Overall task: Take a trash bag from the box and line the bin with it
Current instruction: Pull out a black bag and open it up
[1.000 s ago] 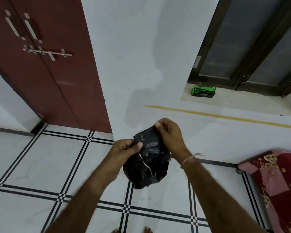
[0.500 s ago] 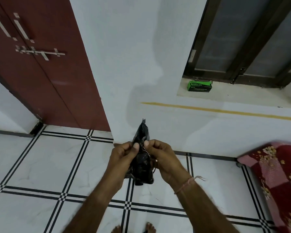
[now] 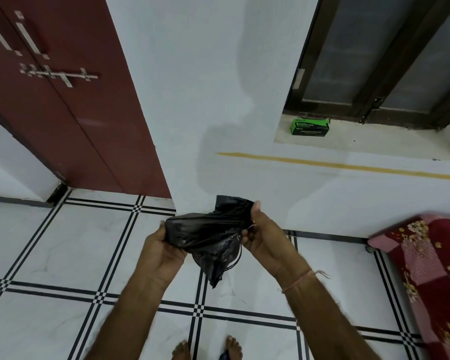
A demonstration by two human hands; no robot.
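The fingers (image 3: 247, 233) of the right hand (image 3: 266, 239) and the left hand (image 3: 160, 252) were clamped on a crumpled, glossy black trash bag (image 3: 208, 236), stretched between them above the tiled floor (image 3: 63, 255). The green box (image 3: 309, 127) sat well apart at the left end of the window ledge (image 3: 374, 144). A red floral bedspread (image 3: 431, 268) lay near the right.
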